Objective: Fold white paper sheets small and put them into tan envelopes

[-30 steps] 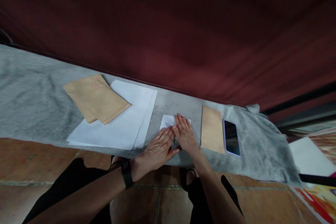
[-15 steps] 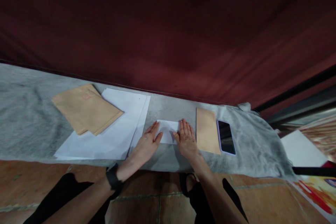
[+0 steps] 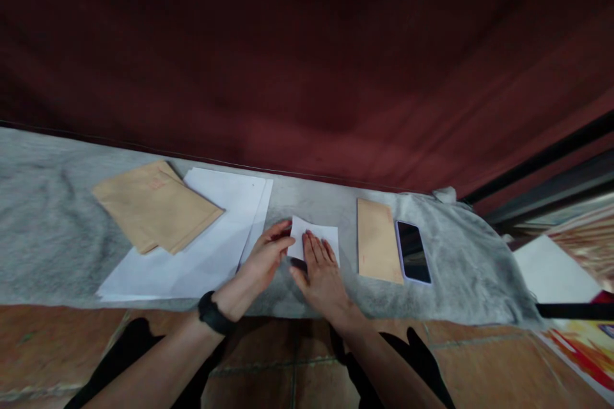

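A small folded sheet of white paper (image 3: 330, 234) lies on the grey cloth in front of me, its left edge raised off the surface. At that edge my left hand (image 3: 267, 254) pinches the paper between thumb and curled fingers; a black band is on that wrist. My right hand (image 3: 322, 273) rests flat over the paper's middle, fingers stretched out and thumb apart, covering part of the sheet. To its right lies a brown envelope (image 3: 378, 241), apart from the hand.
A phone (image 3: 413, 252) lies right of the envelope. On the left, several large white sheets (image 3: 201, 268) lie under brown envelopes (image 3: 156, 208). The grey cloth (image 3: 43, 223) covers a narrow surface, with a dark red curtain (image 3: 307, 77) behind it and a tiled floor (image 3: 259, 370) below.
My right hand has slid left from the paper's right edge onto its middle. The left hand has turned from lying flat to gripping the left edge, which has risen.
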The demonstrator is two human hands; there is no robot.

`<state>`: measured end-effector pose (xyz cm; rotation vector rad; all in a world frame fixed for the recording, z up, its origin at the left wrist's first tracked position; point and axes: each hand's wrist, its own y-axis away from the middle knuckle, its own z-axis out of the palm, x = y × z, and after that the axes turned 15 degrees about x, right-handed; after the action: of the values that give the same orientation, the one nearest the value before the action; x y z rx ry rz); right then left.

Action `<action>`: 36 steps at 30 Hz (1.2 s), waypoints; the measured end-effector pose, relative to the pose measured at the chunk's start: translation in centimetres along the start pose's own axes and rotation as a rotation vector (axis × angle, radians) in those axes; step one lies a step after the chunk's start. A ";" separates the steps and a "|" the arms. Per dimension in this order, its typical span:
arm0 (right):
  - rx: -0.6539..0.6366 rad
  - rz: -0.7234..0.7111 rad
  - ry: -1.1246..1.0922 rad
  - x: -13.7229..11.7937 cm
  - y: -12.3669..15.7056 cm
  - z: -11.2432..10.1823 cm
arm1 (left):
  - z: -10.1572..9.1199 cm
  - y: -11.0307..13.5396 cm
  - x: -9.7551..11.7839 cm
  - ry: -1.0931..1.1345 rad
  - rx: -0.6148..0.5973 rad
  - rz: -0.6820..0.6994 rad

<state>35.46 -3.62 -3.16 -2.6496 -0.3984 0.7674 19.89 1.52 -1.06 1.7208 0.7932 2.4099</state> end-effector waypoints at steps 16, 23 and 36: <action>0.474 0.865 -0.865 3.8 -2.9 -1.0 | 0.9 -0.6 -1.3 -0.119 -0.073 0.076; 0.324 0.715 -0.534 6.5 -2.5 -1.3 | 0.3 -4.0 -1.0 -0.452 0.055 0.412; 0.058 0.522 0.131 5.4 -1.2 -3.0 | 0.7 -3.1 -2.6 -0.877 -0.017 0.972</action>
<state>41.34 -1.38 -2.79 -2.7523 0.3611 0.7244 20.80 3.56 -4.52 3.2284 -0.2569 1.5137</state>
